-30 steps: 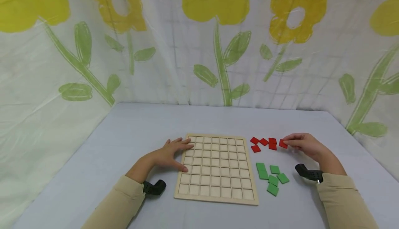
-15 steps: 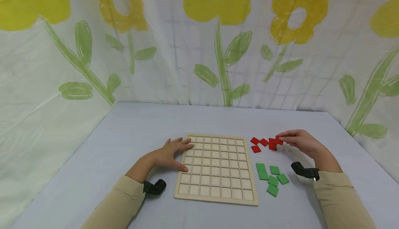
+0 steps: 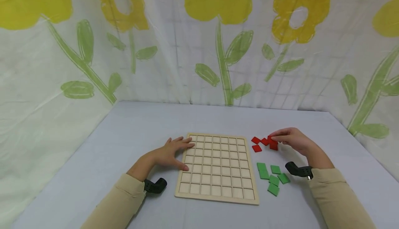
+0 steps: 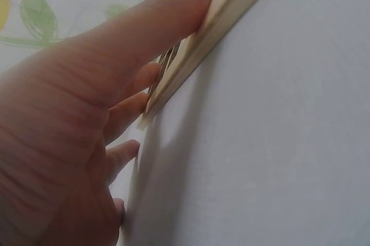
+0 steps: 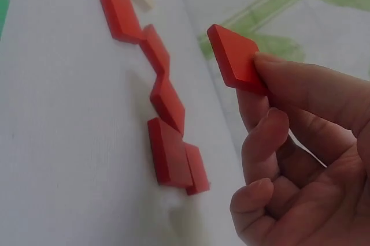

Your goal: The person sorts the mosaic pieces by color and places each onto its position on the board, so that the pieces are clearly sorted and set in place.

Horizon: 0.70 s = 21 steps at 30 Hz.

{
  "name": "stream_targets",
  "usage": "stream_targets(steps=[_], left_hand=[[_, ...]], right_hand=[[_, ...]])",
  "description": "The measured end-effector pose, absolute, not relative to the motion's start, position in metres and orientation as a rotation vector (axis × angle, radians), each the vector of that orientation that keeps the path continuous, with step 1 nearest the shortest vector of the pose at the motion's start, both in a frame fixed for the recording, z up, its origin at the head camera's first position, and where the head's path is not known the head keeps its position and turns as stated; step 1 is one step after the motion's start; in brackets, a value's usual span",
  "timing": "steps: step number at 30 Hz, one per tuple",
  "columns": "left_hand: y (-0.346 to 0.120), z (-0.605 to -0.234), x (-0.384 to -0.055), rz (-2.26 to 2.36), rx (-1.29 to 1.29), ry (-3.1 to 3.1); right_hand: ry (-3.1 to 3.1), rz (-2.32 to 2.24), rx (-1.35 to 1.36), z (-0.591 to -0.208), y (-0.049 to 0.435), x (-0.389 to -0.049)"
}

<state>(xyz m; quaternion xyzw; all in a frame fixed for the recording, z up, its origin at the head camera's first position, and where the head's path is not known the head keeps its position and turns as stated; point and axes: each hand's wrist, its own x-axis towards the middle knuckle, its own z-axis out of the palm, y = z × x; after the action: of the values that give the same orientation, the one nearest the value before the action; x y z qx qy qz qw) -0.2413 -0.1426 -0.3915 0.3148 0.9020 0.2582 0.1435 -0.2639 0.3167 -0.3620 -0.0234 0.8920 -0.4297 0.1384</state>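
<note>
My right hand (image 3: 296,140) pinches a red square tile (image 5: 234,58) between thumb and fingers. The tile is held up off the table in the right wrist view, over the loose red tiles (image 5: 169,153) lying in a broken line. My left hand (image 3: 168,154) rests on the left edge of a wooden grid board (image 3: 218,200), thumb and fingers spread apart. Its thumb (image 4: 167,18) lies over the board's raised edge (image 4: 182,75) in the left wrist view, with two fingertips touching the rim farther along. Every square of the board that shows is bare wood.
Several green square tiles (image 3: 263,174) lie to the right of the board, nearer than the red ones. The white table (image 3: 137,125) ends at a hanging cloth (image 3: 174,76) painted with yellow flowers. Each wrist wears a black camera mount (image 3: 298,169).
The right hand has moved left with the red tile, from the right end of the red group to over its tiles. The left hand has stayed on the board.
</note>
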Motion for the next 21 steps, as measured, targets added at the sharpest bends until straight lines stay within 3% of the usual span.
stream_targets(steps=[21], left_hand=[[-0.143,-0.395,-0.244,0.727,0.898,2.609]], right_hand=[[2.556,-1.261,-0.161,-0.351,0.255,-0.272]])
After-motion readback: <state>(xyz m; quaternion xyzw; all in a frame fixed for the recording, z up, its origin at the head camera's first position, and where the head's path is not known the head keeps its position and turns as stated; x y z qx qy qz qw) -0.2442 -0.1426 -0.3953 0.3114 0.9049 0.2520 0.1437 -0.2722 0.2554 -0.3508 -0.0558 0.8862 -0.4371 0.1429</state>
